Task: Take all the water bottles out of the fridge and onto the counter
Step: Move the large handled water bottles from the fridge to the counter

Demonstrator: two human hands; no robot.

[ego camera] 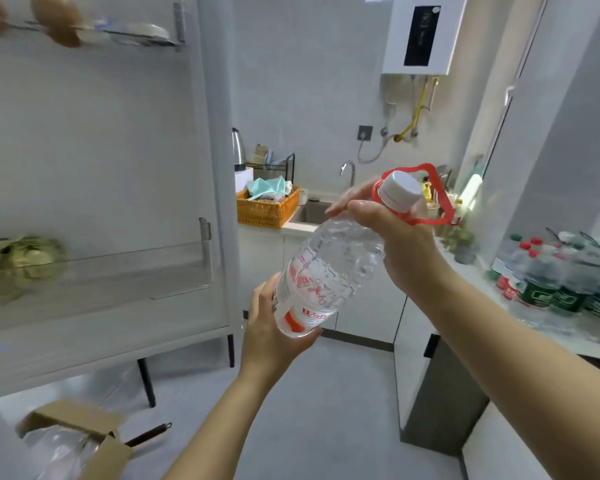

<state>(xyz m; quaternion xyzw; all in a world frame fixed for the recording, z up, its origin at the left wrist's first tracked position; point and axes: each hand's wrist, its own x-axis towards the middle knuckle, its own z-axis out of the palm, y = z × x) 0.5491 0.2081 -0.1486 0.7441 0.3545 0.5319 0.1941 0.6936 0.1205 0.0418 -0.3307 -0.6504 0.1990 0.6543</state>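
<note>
Head-worn wide-angle camera looks forward and down, close in.

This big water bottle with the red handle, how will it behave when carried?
The water bottle seems full, so probably heavy; the left hand supports its base and the right hand grips its neck. Its thin clear plastic may flex when squeezed. Laid down, it would likely roll.

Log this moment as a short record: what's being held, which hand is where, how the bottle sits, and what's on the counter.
held item: large water bottle with white cap and red carry handle
right hand: grips the neck end
left hand: cups the base
bottle pose: tilted, cap up and to the right, in mid-air
counter: cluster of smaller bottles standing at right
fridge door: open, at left
</note>
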